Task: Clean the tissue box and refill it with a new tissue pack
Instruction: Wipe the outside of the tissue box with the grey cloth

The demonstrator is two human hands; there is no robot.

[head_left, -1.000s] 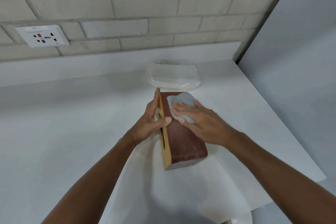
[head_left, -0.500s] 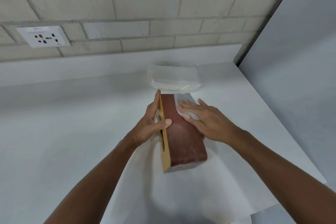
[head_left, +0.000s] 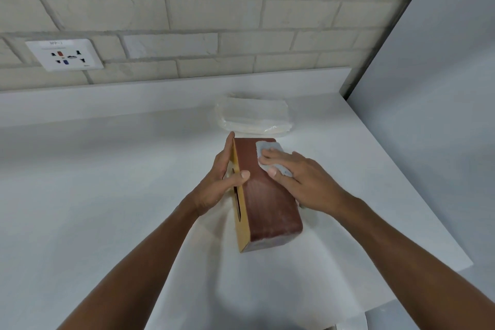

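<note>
The reddish-brown wooden tissue box (head_left: pixel 265 206), tan on its slotted face, lies turned on its side on a white paper sheet (head_left: pixel 267 284) spread over the white counter (head_left: pixel 93 195). My left hand (head_left: pixel 222 179) clamps it, thumb hooked over the upward brown side and fingers along the slotted face. My right hand (head_left: pixel 302 179) lies flat with straight fingers, pressing a small pale grey cloth (head_left: pixel 269 147) onto the far end of that side.

The risk, as I judge it: if my left grip slackens, a hard wipe could tip the box or skate the paper under it. The clear-wrapped tissue pack (head_left: pixel 253 116) sits just behind the box.

The underside and the inside are hidden, my left hand covers part of the slot, and the pack's wrapping is blurred.
</note>
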